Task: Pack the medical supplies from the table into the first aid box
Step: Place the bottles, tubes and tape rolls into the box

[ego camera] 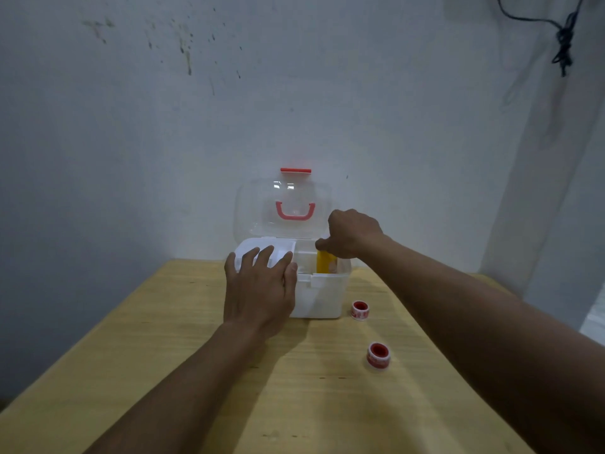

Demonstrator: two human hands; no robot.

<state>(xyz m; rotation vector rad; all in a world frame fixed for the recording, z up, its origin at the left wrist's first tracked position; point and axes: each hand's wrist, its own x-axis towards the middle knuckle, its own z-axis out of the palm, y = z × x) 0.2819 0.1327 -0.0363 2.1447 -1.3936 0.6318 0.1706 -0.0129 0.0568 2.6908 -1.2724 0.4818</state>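
Nearest the camera, two bare forearms are stretched forward over a pale wooden table (131, 355). On the table's right part, one red-and-white tape roll (378, 355) is seen lying apart from a second tape roll (360, 310), which sits just beside the front right corner of the first aid box (322, 298). The white box is placed at the table's far edge against the wall, its clear lid (283, 208) raised upright, with a red handle (295, 212) and a red latch (295, 171) visible on it. The left hand (258, 290) is laid flat on the box's left front, its fingers spread over a white inner tray (281, 249). The right hand (352, 234) is held above the box's right compartment, its fingers curled and pinched on the top of a yellow package (325, 262) that stands upright inside.
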